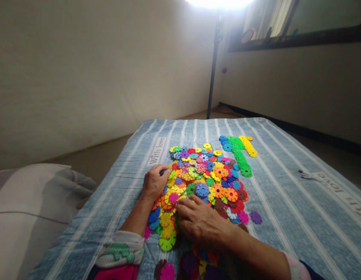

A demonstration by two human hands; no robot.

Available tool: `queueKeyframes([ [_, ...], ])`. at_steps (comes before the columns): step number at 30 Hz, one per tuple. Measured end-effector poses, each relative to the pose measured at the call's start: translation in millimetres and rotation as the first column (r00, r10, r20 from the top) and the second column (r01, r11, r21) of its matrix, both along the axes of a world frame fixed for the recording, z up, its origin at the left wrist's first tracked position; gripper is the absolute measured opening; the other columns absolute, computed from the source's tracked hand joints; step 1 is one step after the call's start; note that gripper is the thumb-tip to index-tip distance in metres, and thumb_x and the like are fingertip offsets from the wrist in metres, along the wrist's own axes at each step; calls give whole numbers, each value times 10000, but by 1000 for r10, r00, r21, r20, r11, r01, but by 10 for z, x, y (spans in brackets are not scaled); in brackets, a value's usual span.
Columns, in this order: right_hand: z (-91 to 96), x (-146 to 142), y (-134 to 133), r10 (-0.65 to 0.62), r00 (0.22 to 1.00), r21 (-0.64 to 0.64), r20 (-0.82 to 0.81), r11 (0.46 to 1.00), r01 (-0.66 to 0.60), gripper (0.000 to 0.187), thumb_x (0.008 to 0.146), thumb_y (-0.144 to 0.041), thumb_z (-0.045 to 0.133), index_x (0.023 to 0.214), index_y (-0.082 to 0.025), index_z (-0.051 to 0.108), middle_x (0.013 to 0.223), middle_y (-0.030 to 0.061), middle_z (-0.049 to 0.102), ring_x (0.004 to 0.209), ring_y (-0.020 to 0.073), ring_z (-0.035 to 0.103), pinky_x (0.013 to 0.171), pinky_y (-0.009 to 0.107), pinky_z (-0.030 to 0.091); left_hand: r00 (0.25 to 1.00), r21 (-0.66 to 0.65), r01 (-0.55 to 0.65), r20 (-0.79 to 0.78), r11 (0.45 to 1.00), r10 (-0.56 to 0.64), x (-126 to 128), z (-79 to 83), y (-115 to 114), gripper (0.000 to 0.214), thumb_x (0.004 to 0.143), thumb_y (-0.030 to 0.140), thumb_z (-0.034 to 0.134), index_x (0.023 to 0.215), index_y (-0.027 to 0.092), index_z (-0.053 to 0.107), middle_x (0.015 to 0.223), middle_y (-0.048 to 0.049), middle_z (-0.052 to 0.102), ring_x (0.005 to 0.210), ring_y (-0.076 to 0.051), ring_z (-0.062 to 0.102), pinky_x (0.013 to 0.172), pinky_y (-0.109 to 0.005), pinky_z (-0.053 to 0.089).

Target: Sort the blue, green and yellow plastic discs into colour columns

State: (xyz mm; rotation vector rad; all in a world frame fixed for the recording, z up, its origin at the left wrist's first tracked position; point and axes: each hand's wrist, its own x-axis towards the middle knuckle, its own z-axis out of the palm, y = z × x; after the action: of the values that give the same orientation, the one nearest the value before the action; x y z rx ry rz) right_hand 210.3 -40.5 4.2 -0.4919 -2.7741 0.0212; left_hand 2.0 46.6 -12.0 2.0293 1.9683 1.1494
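A wide pile of colourful notched plastic interlocking discs (pixel 202 189) lies on the striped bed cover. My left hand (pixel 155 182) rests at the left edge of the pile. Its fingers and thumb are curled around a dark blue disc (pixel 163 171), only a little of which shows. Over the near middle of the pile lies my right hand (pixel 198 221), palm down, with its fingers stretched loosely across the discs. Its fingertips are close to a pink disc (pixel 173 198), and the discs under the palm are hidden.
Joined green discs (pixel 241 157) form a strip beyond the pile at right, beside joined blue discs (pixel 226 143) and yellow discs (pixel 249 147). A lone purple disc (pixel 256 217) lies right of the pile. A lit lamp stand (pixel 213 70) stands behind the bed.
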Motion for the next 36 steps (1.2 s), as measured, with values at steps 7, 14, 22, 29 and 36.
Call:
queueKeyframes([
  [7, -21, 7, 37, -30, 996, 13, -82, 999, 31, 134, 911, -208, 516, 798, -158, 569, 946, 75, 574, 971, 208, 468, 878, 363, 410, 1000, 3, -3, 1, 1000, 3, -20, -31, 20, 249, 754, 370, 489, 740, 181, 651, 818, -53, 702, 784, -188, 649, 783, -277, 497],
  [14, -90, 81, 142, -157, 940, -104, -302, 986, 132, 154, 917, -134, 431, 839, -173, 558, 907, 83, 598, 909, 194, 494, 828, 351, 429, 1000, -19, 3, 18, 1000, -2, -19, -21, 21, 255, 743, 368, 491, 745, 173, 656, 829, -62, 704, 807, -201, 649, 796, -292, 494],
  [22, 30, 253, 298, -234, 874, -272, -426, 954, 123, 251, 946, -163, 368, 770, -178, 547, 821, 61, 589, 777, 154, 509, 703, 273, 407, 1000, -35, -4, 15, 999, 4, -18, -11, 9, 234, 751, 369, 499, 742, 191, 651, 836, -43, 708, 810, -183, 644, 805, -272, 488],
  [29, 454, 858, 491, -499, 864, -196, -62, 855, 480, 286, 909, -132, 391, 656, -168, 519, 662, 8, 499, 609, 115, 407, 562, 240, 263, 1000, -32, -3, 16, 999, 3, -18, 4, 17, 224, 742, 369, 512, 745, 195, 654, 817, -39, 704, 803, -188, 645, 774, -273, 497],
  [36, 665, 1365, 632, -769, 505, -103, 393, 509, 855, 207, 777, -83, 465, 646, -182, 591, 629, 23, 563, 538, 102, 422, 514, 258, 181, 1000, -33, -21, 3, 999, 21, -20, 26, 27, 225, 734, 363, 504, 734, 199, 658, 830, -35, 711, 800, -189, 652, 794, -277, 497],
])
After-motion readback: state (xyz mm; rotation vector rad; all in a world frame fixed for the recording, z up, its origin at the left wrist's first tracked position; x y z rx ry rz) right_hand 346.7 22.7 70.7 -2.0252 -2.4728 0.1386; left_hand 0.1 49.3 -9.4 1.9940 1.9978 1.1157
